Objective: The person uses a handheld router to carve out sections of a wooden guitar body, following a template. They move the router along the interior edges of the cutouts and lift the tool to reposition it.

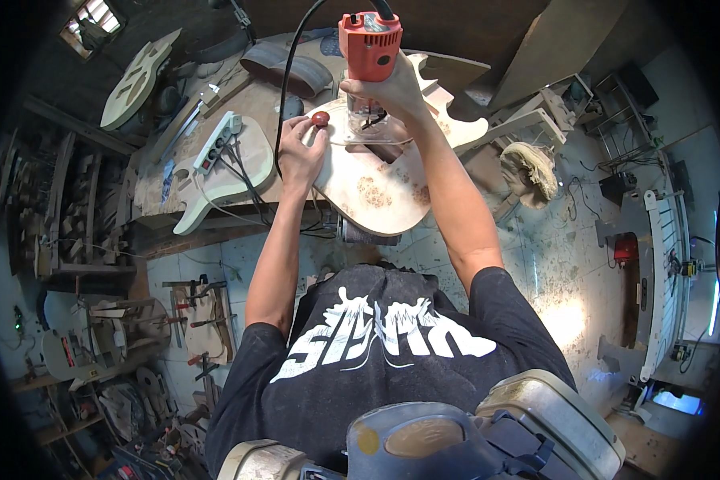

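The right hand [392, 84] gripped the red router [370, 44] on the guitar body [376, 184]; the left hand [300, 148] pinched its small knob [320, 119]. The router's black cord [288, 72] looped just beside it and could likely have snagged, jerking the cut.

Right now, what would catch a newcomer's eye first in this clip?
The orange router at top centre, gripped by the right hand and standing on a pale guitar body on the bench. Just left of it, the left hand holds a small red knob on the router's clear base. At the bottom edge, the grey respirator on the person's face fills the foreground.
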The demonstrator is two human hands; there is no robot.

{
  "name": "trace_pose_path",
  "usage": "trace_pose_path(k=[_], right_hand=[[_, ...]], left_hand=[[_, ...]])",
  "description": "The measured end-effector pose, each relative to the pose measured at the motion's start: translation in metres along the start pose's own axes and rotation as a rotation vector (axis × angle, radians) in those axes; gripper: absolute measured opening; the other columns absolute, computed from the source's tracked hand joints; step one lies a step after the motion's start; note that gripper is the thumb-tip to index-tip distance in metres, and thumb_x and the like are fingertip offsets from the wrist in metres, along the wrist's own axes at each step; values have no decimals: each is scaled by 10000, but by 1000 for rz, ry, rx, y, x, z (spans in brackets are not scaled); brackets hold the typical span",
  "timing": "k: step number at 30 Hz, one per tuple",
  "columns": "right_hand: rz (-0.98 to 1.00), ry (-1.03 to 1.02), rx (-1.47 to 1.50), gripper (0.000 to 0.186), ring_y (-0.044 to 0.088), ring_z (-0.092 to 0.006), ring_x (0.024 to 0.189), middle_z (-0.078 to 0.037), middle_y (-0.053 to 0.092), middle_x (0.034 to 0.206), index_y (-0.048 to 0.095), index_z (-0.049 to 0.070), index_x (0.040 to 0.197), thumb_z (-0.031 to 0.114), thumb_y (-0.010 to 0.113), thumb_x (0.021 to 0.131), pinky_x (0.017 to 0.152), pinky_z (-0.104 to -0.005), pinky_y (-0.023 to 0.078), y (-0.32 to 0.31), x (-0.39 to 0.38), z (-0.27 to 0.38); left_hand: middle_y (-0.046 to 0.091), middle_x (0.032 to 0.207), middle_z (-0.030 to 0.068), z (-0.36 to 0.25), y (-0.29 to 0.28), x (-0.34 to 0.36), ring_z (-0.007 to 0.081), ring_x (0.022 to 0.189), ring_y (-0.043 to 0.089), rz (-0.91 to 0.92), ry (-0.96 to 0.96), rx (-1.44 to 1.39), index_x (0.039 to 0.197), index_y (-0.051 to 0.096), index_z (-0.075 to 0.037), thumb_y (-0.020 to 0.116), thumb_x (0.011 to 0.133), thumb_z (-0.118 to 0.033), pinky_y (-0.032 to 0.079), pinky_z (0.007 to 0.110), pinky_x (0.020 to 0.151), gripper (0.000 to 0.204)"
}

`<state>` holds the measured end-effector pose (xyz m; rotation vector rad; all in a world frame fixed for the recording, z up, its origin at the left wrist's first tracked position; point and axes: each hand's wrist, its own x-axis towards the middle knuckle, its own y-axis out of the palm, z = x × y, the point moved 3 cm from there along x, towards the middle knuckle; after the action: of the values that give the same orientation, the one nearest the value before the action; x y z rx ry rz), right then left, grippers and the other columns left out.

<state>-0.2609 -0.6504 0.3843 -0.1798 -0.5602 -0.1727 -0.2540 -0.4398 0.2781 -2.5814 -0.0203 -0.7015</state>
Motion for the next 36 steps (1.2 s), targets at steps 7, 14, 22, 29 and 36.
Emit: trace_pose_path(k=[7, 14, 22, 29, 36], right_hand=[[-45, 40, -63, 587, 683, -117, 854, -27, 728, 958, 650, 51, 1099, 215, 967, 632, 794, -299, 571, -3, -5, 14], [-34, 49, -21, 603, 682, -122, 865, -31, 726, 967, 642, 53, 1116, 224, 966, 636, 793, -301, 571, -4, -5, 7], [-20, 45, 4, 593, 685, -114, 843, -22, 726, 938, 642, 53, 1107, 217, 966, 638, 777, -301, 572, 1, -2, 8], [-10, 5, 12, 535, 669, -104, 771, -19, 708, 883, 632, 40, 1109, 173, 929, 685, 679, -273, 552, 4, 0, 0], [-9, -36, -4, 549, 664, -105, 787, -20, 702, 893, 627, 39, 1121, 181, 931, 686, 693, -277, 549, 8, -1, 2]], left_hand=[[664, 1226, 178, -3, -2, -1, 329, 1138, 659, 16, 9, 13, 1122, 760, -2, 751, 842, -220, 519, 397, 993, 355], [664, 1220, 179, -3, 0, 0, 331, 1130, 662, 4, 28, 18, 1107, 764, 1, 752, 839, -219, 523, 396, 982, 347], [674, 1186, 167, -4, -2, 0, 317, 1106, 669, -14, 21, 20, 1104, 766, 1, 751, 832, -186, 526, 382, 972, 331], [689, 1134, 145, -3, -1, -1, 276, 1087, 668, -41, 11, -7, 1078, 774, 2, 776, 842, -181, 526, 364, 948, 299], [688, 1137, 137, 0, -2, -1, 268, 1064, 680, -49, -30, -11, 1058, 773, 9, 767, 842, -166, 533, 358, 945, 278]])
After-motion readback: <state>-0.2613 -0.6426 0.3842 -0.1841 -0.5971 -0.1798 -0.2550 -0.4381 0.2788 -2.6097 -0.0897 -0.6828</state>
